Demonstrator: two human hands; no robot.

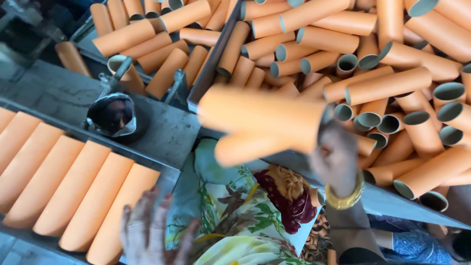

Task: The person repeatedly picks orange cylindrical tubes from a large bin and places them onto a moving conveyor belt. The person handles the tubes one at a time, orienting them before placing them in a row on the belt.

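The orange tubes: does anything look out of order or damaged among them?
None looks damaged. The tubes in the bin lie jumbled, while the row at the left lies neatly parallel. The right hand holds blurred tubes.

Bright, even daylight; soft shadows only. The right hand and the orange cardboard tubes it grips are smeared by motion blur. The left hand is blurred too; background tubes sharp

A single head-worn camera looks steeply down from close above the person's lap, tilted slightly. Orange tubes fill the upper frame; both hands sit low, near the lens, blurred.
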